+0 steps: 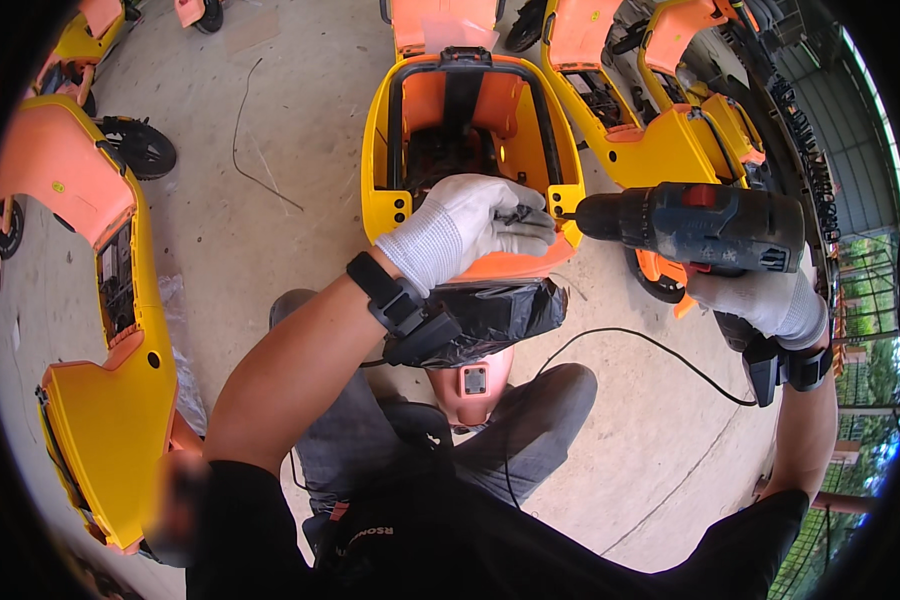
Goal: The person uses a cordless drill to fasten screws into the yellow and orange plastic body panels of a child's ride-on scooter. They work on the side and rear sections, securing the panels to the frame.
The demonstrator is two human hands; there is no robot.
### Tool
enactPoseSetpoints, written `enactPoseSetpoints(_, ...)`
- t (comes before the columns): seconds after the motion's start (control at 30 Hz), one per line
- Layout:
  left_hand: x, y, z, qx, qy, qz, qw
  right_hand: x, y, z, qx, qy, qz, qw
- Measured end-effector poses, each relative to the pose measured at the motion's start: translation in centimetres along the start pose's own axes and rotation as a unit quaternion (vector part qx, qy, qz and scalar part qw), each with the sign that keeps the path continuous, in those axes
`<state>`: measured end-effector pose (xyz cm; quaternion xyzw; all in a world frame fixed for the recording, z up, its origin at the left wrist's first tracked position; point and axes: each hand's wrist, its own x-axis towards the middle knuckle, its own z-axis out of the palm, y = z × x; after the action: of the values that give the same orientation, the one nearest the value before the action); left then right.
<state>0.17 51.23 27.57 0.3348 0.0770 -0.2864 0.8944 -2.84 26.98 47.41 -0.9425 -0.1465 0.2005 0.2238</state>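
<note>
My left hand (pixel 475 225), in a white knit glove, is held over the near rim of a yellow and orange scooter body (pixel 376 150). Its fingers curl round a few small dark pieces (pixel 513 214) that look like screws. A dark cordless drill (pixel 740 225) is gripped by its handle in my gloved right hand (pixel 760 300). The drill lies level and points left, its bit (pixel 567 215) at the right near corner of the body's rim, close to my left fingertips. I cannot tell whether the bit touches a screw there.
Black plastic (pixel 505 320) wraps the part below the body, above a pink piece (pixel 473 392) between my knees. A black cable (pixel 660 342) loops at right. More yellow scooter frames stand left (pixel 120 400) and right (pixel 670 145). A thin wire (pixel 238 140) lies on the concrete floor.
</note>
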Motion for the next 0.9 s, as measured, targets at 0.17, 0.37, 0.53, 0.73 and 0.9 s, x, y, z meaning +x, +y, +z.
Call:
enactPoseSetpoints(0.17, 0.5, -0.1, 0.3, -0.028, -0.002, -0.027, 0.999, 0.0, 0.5, 0.0, -0.012, -0.008, -0.016, 1.0)
enactPoseSetpoints(0.37, -0.1, -0.1, -0.4, -0.002, -0.069, 0.004, 0.998, -0.3, -1.0, 0.1, -0.007, -0.014, 0.069, 0.997)
enactPoseSetpoints(0.53, 0.5, -1.0, -1.8, 0.066, -0.12, 0.045, 0.99, -0.5, -0.9, 0.0, -0.009, -0.001, 0.043, 0.999)
enactPoseSetpoints(0.73, 0.7, -1.2, -1.6, 0.069, -0.087, 0.033, 0.993, -0.6, -0.8, 0.1, 0.007, 0.001, 0.049, 0.999)
enactPoseSetpoints(0.9, 1.0, -1.2, -1.8, 0.081, -0.093, 0.065, 0.99, -0.6, -0.5, 0.0, 0.006, -0.006, 0.046, 0.999)
